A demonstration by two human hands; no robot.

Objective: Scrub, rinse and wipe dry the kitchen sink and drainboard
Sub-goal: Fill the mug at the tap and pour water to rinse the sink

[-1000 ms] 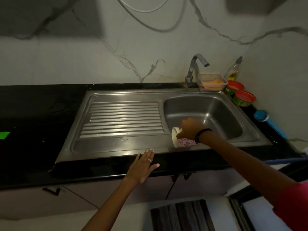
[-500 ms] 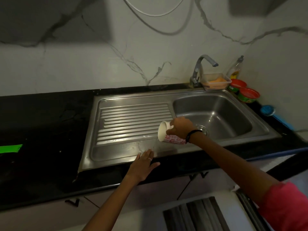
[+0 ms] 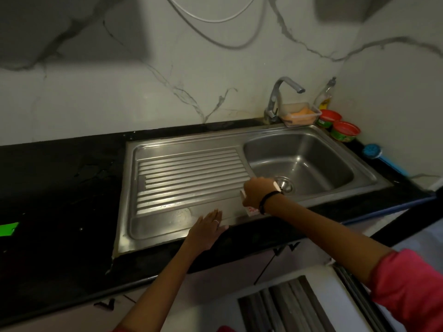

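Resting flat at lower centre, the left hand (image 3: 208, 230) lies fingers spread on the drainboard's (image 3: 191, 173) front lip. Just right, the right hand (image 3: 257, 191) grips a paper cup (image 3: 251, 211) – tipped. The drainboard runs leftward; the sink bowl (image 3: 311, 152) lies beyond, upper right.
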